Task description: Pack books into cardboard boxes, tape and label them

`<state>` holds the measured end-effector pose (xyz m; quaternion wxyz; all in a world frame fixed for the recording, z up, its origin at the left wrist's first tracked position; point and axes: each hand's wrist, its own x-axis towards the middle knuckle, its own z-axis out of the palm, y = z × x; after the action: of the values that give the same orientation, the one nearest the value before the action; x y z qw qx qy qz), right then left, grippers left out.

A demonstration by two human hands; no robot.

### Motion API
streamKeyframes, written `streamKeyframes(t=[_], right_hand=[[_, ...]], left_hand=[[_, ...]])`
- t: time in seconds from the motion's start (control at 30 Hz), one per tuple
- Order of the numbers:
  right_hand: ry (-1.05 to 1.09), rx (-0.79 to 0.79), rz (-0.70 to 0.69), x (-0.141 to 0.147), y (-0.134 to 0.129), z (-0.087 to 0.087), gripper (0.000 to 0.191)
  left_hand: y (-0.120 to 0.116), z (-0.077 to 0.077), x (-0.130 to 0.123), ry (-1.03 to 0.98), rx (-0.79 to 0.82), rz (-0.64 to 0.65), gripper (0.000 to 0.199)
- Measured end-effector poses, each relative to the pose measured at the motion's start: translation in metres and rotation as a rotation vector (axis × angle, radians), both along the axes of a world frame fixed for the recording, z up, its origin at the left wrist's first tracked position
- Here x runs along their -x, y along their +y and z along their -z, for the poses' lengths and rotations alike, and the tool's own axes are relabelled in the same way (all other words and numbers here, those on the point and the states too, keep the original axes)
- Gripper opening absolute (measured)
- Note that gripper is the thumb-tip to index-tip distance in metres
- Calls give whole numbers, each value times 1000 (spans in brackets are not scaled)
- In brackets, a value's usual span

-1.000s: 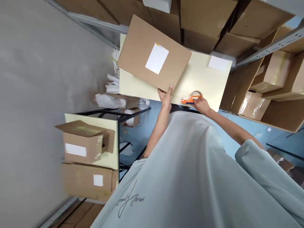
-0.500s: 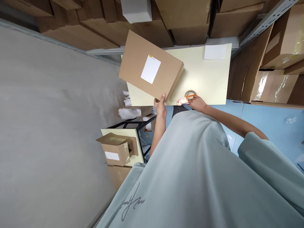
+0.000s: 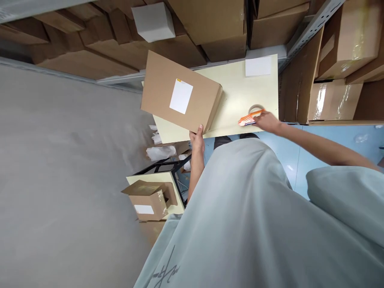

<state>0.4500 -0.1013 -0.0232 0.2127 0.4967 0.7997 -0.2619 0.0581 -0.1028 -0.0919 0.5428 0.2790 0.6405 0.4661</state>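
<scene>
A closed brown cardboard box (image 3: 162, 80) with a white label (image 3: 181, 96) on top lies slanted across the left part of the pale yellow table (image 3: 234, 84). My left hand (image 3: 197, 139) grips its near corner, thumb on the top face and the other fingers partly hidden below. To the right of the box, my right hand (image 3: 267, 121) is closed around an orange tape dispenser (image 3: 248, 119) that carries a tape roll (image 3: 256, 107). The dispenser is held over the table's front edge, apart from the box, and is slightly blurred.
A white sheet (image 3: 258, 66) lies at the table's back right. Shelves behind hold several cartons (image 3: 223, 50) and a white box (image 3: 153, 22). A large open carton (image 3: 295, 96) stands at right; a small open box (image 3: 147, 204) sits on a side table at lower left.
My right hand has moved right with the tape dispenser, away from the box. My left hand keeps its grip on the box corner. The view has shifted slightly.
</scene>
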Motion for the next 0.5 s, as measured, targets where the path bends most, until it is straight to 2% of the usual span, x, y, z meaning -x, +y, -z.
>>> streamKeyframes(t=[0.1, 0.17, 0.23, 0.37, 0.5], right_hand=[[-171, -45, 105, -67, 32, -15, 61], [-172, -141, 136, -83, 65, -17, 62], [-85, -198, 170, -74, 102, -10, 58], [-45, -261, 212, -19, 167, 14, 50], [-126, -231, 160, 23, 196, 28, 41]], left_hand=[[-1, 0, 1, 38, 4, 49, 101], [-1, -1, 2, 58, 12, 82, 101], [0, -5, 3, 73, 23, 95, 101], [2, -15, 1, 76, 41, 72, 97], [3, -29, -1, 68, 80, 74, 88]])
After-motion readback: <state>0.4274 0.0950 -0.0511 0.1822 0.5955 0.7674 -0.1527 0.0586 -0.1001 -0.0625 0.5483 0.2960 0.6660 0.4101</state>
